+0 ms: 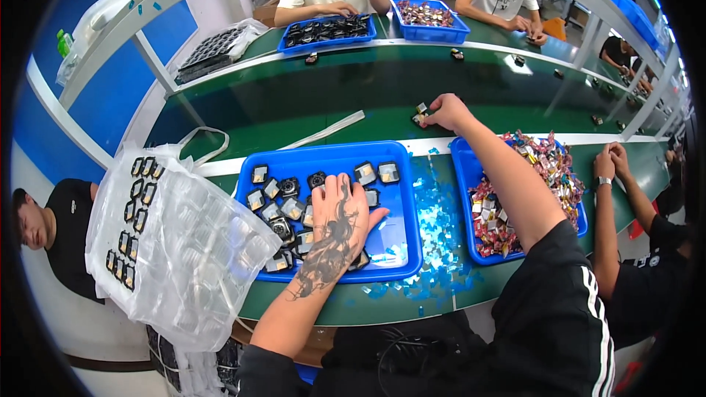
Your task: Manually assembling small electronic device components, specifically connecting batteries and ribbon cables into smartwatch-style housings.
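My left hand [342, 213] is in the blue tray [406, 250] in front of me, palm down. Its fingers lie over small black square housings with silver tops, such as this black housing [365, 172], and its thumb is spread apart. Which piece the fingertips touch is hidden. My right hand [447, 115] reaches past the white rail to the dark green conveyor belt. Thumb and fingers there pinch a small black module with a silver piece [420, 115], low over the belt.
A second blue tray [471, 239] holds many silver pieces with pink wrapping. Blue film scraps [437, 239] litter the bench between the trays. At left lies a plastic bag [184, 250] with black housings. A white strap [323, 131] crosses the rail. Other people work opposite and at right.
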{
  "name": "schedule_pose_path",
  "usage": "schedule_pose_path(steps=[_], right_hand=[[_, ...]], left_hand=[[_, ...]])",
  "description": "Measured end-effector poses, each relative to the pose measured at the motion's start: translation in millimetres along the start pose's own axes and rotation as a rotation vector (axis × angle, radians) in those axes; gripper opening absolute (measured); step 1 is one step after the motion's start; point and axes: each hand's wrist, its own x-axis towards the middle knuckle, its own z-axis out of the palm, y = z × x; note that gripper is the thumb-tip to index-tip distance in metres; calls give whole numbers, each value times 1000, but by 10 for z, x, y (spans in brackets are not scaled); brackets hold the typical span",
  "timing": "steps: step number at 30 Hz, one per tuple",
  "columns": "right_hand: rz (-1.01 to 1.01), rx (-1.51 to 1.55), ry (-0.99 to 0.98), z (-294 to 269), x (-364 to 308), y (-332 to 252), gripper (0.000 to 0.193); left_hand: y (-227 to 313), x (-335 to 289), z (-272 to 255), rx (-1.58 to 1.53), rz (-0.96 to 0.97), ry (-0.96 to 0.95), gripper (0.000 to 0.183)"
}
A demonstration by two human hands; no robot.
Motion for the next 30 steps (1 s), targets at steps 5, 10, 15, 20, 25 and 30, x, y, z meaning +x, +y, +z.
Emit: schedule_pose_path(steps=[5,10,15,20,25,30], right_hand=[[-153,209,190,-384,-78,325,31],[-281,345,312,-1474,-1178,288,20],[-212,-57,410,-1853,-1928,1018,13],[-151,-102,302,-1515,-2237,1086,16],[-281,-58,505,-1518,-2342,1008,11],[-249,249,545,-1545,-2327,943,9]], left_hand=[[17,83,-27,-82,46,133,47],[8,19,4,-254,189,155,30],[247,-59,-219,-1426,-111,-220,16],[222,-35,-140,-1897,-302,-321,9],[290,-9,-139,-2055,-422,-392,19],[286,-4,-121,-1917,-374,-378,35]])
